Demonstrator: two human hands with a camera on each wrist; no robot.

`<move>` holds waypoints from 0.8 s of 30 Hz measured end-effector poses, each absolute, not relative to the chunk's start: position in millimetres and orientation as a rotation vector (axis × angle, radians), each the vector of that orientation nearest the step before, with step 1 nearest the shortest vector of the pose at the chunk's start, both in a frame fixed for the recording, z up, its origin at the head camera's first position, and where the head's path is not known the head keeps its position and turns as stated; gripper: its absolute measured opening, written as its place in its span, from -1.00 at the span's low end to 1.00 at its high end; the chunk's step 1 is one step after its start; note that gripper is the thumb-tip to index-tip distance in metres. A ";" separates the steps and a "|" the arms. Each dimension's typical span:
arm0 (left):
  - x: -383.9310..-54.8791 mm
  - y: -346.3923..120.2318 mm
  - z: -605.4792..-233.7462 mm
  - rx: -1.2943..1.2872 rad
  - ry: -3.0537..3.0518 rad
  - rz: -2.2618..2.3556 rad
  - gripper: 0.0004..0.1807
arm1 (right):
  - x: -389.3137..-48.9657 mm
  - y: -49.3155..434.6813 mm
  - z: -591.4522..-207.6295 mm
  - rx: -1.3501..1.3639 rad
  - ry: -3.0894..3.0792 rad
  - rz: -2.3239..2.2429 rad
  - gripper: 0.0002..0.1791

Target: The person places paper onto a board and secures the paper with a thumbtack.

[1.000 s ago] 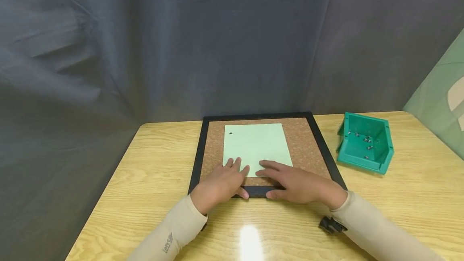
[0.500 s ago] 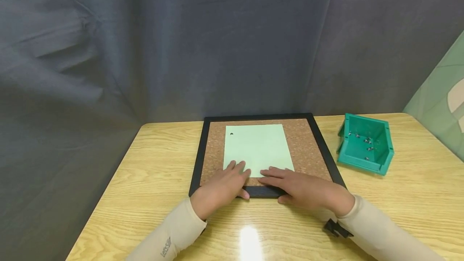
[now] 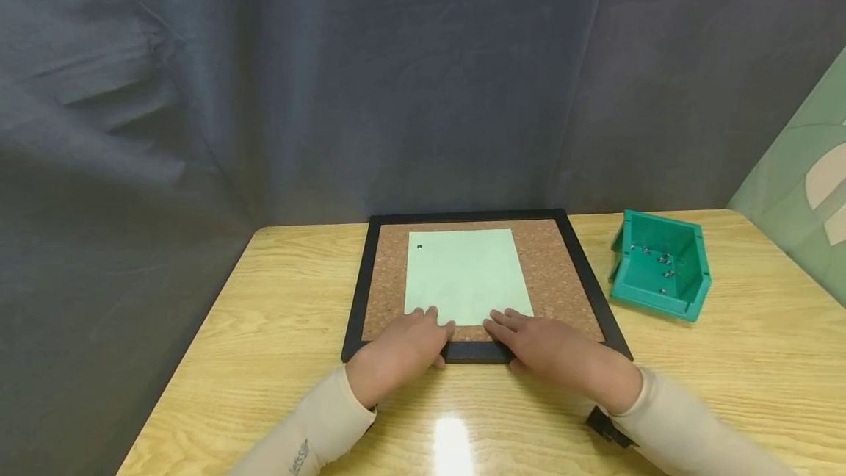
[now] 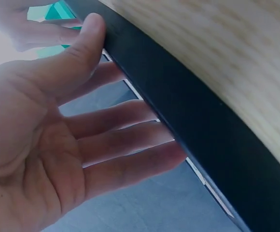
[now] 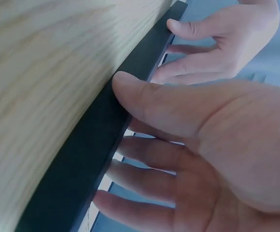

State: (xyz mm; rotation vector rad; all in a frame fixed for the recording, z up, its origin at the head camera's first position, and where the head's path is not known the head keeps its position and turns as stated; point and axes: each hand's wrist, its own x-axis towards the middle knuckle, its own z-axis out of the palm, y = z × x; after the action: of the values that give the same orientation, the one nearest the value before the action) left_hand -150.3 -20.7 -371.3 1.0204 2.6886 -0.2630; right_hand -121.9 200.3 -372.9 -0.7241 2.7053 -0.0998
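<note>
Resting both hands, left point(image 3: 399, 350) and right point(image 3: 551, 347), flat with fingers spread on the paper's point(image 3: 466, 275) near edge; one pin point(image 3: 419, 247) is in, three corners remain.

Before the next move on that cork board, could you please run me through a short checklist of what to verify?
1. Green paper lies flat on the cork board, inside the frame: ok.
2. Pin in the paper's far left corner: ok; no pin shows at the other corners: not ok.
3. Left hand and right hand rest flat at the near edge, fingertips on the paper: ok.
4. Either hand holding a pin: not ok.
5. Green bin with pins stands right of the board: ok.
</note>
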 end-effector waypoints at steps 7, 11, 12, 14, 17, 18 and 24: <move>-151.3 -21.5 -373.1 1.132 2.718 -0.298 -0.42 | -119.0 198.3 -375.5 -0.753 2.744 -0.045 -0.35; -152.8 -21.6 -374.2 1.166 2.729 -0.276 -0.44 | -117.9 198.8 -376.5 -0.781 2.780 -0.018 -0.36; -153.2 -21.7 -374.6 1.173 2.731 -0.273 -0.45 | -117.6 199.1 -376.9 -0.790 2.791 -0.015 -0.36; -153.7 -22.0 -375.1 1.181 2.734 -0.273 -0.45 | -117.5 199.9 -377.3 -0.806 2.803 -0.010 -0.36; -153.9 -22.3 -375.7 1.183 2.732 -0.282 -0.44 | -117.2 200.0 -377.3 -0.813 2.808 -0.008 -0.35; -154.1 -22.5 -375.7 1.179 2.730 -0.282 -0.43 | -117.8 200.3 -377.5 -0.813 2.806 -0.011 -0.35; -154.8 -22.7 -375.5 1.147 2.724 -0.275 -0.42 | -119.9 199.7 -378.0 -0.812 2.815 -0.003 -0.36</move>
State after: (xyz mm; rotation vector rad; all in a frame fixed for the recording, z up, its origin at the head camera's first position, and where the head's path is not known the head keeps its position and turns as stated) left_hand -154.8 -22.7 -375.5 1.1471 2.7244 -0.2749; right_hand -119.9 199.7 -378.0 -0.8116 2.8148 -0.0025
